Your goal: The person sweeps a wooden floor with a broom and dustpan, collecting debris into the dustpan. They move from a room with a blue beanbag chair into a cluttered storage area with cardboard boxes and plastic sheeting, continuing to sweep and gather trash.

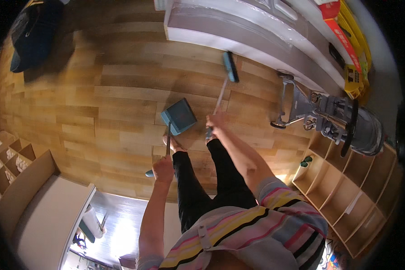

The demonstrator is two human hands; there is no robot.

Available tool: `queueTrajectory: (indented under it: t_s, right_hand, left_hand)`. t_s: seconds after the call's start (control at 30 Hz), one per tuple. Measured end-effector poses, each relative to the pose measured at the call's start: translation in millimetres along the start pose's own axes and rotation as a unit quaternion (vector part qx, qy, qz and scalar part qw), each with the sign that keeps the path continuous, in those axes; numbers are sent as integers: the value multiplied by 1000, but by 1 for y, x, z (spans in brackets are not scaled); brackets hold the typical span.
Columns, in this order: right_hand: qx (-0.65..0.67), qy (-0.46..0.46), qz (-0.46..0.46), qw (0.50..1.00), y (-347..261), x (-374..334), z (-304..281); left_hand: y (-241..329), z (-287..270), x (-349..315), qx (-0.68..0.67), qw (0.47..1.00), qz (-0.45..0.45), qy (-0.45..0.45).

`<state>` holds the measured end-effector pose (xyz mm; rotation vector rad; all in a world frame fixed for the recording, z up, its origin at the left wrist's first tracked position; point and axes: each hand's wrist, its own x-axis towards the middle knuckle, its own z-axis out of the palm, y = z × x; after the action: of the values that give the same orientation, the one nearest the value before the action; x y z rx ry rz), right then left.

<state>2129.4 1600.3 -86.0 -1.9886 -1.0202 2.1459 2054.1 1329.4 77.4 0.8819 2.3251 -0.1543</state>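
Note:
My left hand [163, 169] is closed round the upper end of a dustpan's dark handle. The blue-grey dustpan [181, 116] rests on the wood floor just ahead of my feet. My right hand [216, 124] grips the pale stick of a broom, a little blurred. At the far end of that stick, the broom's blue head with dark bristles [231, 66] is on the floor near the white furniture base, apart from the dustpan. Any sweepings in the pan are too small to make out.
A folded grey stroller [333, 117] stands at the right, beside a wooden cubby shelf [342, 198]. White furniture [220, 40] wrapped partly in plastic runs along the far side. A dark bulky item [31, 33] lies far left. Another cubby shelf [20, 162] stands left.

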Motion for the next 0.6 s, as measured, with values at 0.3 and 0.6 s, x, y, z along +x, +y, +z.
queueTrajectory:
  t_s: [0.3, 0.6]
  right_hand:
    - [-530, -80, -264, 802, 36, -60, 131]
    - [-628, -167, -307, 695, -58, -22, 20]
  left_hand:
    - [-20, 10, -45, -80, 995, -52, -11]
    - [-33, -14, -101, -273, 925, -252, 82]
